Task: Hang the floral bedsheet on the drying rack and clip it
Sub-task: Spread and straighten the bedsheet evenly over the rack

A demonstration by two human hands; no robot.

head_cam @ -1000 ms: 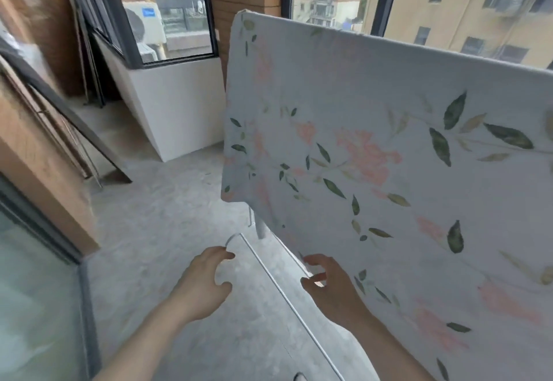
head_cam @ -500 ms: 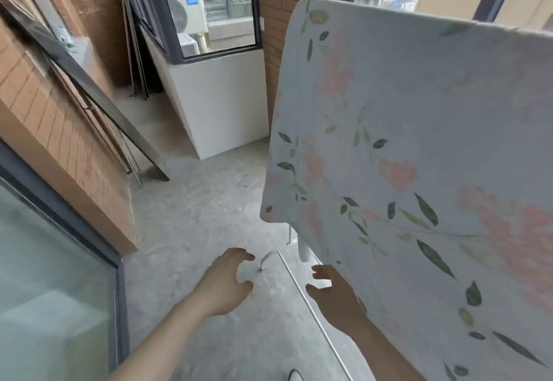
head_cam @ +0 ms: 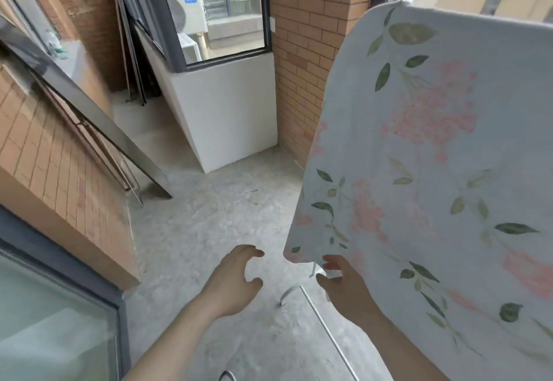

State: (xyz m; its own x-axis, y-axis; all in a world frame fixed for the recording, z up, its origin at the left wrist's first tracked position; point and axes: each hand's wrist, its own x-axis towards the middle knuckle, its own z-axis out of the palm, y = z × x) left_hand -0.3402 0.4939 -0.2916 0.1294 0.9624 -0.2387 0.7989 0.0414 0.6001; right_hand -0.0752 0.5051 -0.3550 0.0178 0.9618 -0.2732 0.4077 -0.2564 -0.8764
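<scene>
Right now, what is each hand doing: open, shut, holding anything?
Left hand: open, fingers loosely curled, holding nothing.
Right hand: at the lower corner of the pale floral bedsheet; grip cannot be told.

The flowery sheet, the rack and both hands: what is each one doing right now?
floral bedsheet: draped over the top of the rack, hanging down; no clip in sight.
drying rack: standing on the floor, mostly hidden; only a lower white bar shows.
left hand: loosely curled, holding nothing, apart from the sheet.
right hand: fingers at the sheet's lower corner; a grip is not clear.
</scene>
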